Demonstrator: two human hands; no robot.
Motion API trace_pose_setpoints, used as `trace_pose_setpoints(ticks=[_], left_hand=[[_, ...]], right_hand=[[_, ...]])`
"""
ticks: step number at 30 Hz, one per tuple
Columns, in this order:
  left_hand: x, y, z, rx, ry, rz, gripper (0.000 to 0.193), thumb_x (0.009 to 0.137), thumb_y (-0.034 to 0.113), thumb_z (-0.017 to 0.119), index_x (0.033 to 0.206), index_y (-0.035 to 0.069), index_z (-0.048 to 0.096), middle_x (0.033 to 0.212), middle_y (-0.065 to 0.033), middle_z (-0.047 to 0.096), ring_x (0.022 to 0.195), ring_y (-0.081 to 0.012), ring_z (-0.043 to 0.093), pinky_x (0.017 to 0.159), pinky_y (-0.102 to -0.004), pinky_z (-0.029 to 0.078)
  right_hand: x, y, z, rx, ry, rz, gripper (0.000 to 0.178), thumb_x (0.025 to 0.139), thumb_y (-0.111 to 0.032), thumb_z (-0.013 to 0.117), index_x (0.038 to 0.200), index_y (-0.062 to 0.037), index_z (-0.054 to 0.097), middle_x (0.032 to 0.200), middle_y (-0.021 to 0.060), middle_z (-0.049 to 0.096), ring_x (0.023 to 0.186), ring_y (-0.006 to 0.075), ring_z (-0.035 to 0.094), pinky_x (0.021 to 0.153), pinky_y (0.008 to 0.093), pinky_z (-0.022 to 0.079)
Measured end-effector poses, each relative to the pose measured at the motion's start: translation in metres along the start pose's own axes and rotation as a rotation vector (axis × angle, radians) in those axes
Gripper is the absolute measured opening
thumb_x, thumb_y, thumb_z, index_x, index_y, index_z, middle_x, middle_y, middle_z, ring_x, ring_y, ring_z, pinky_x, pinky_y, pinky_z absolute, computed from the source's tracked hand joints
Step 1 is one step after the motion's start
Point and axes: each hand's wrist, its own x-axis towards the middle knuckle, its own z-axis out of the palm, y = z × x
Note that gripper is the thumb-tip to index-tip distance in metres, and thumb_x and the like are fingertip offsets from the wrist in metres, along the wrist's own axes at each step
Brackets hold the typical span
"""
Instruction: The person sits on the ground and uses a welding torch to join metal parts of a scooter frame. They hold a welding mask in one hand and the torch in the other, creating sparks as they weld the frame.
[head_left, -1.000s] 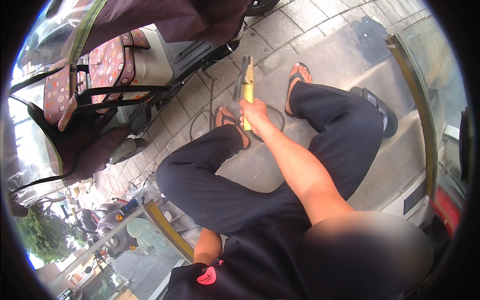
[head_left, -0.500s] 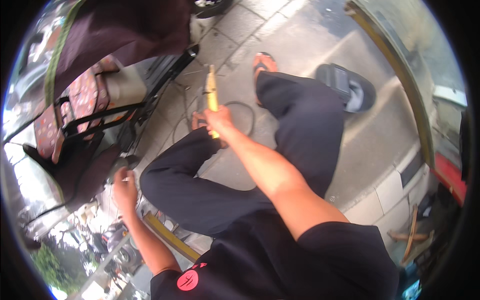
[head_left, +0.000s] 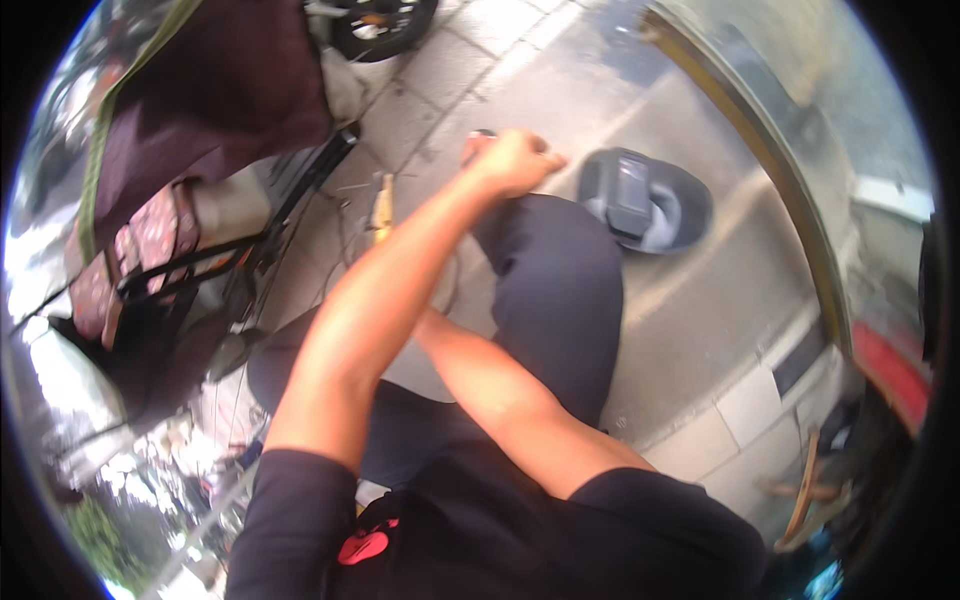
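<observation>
My left arm crosses over my right. My left hand (head_left: 515, 163) is stretched forward above my right knee, its fingers slightly blurred, partly bent and apart, with nothing visible in them. It is nearest to a dark oval cap-like thing (head_left: 690, 205) with a black box-shaped device (head_left: 629, 190) on it, lying on the pavement; a gap separates them. Behind my left forearm, my right hand (head_left: 428, 322) shows only near the wrist; its fingers are hidden. A long yellow tool (head_left: 382, 212) with a narrow pale tip sticks out past the forearm. What grips its lower end is covered.
To the left stands a cart-like frame with black bars (head_left: 200, 265), patterned cloth (head_left: 150, 240) and a dark maroon cover (head_left: 220, 120). A black wheel (head_left: 385, 25) is at the far side. A curved brown edge (head_left: 760, 130) runs down the right. Crossed wooden sticks (head_left: 805, 490) lie lower right.
My left hand has swung from the lower left across to the front, over my right arm. It now hides my right hand, which held the yellow tool. The view has shifted slightly.
</observation>
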Motion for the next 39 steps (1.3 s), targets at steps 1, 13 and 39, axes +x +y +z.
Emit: trace_pose_setpoints(ticks=[1,13,39], left_hand=[[0.017,-0.003,0.006,0.107,-0.122,-0.069,0.066,0.09,0.053,0.073,0.12,-0.006,0.073,0.116,-0.0278,0.074,0.116,-0.0375,0.07,0.102,-0.0437,0.053],[0.072,0.024,0.076,-0.985,-0.376,-0.265,0.027,0.095,0.019,0.077,0.102,-0.007,0.07,0.086,-0.0179,0.07,0.076,-0.0268,0.072,0.06,-0.0397,0.061],[-0.537,-0.164,-0.098,-0.773,0.842,0.421,0.037,0.098,0.032,0.072,0.098,-0.005,0.071,0.097,-0.0122,0.07,0.083,-0.019,0.064,0.077,-0.03,0.049]], right_hand=[[-0.018,-0.012,0.005,0.165,-0.12,0.052,0.039,0.113,-0.03,0.048,0.146,-0.01,0.05,0.14,0.0104,0.056,0.132,0.0193,0.05,0.115,0.0392,0.039],[0.008,-0.104,0.067,-0.447,0.62,0.49,0.018,0.096,-0.018,0.063,0.097,-0.0049,0.051,0.076,0.0061,0.057,0.054,0.0162,0.057,0.046,0.0348,0.05],[0.006,-0.114,0.046,-0.503,0.519,0.427,0.022,0.097,-0.023,0.067,0.101,-0.0067,0.053,0.075,0.0058,0.056,0.056,0.018,0.056,0.047,0.038,0.05]])
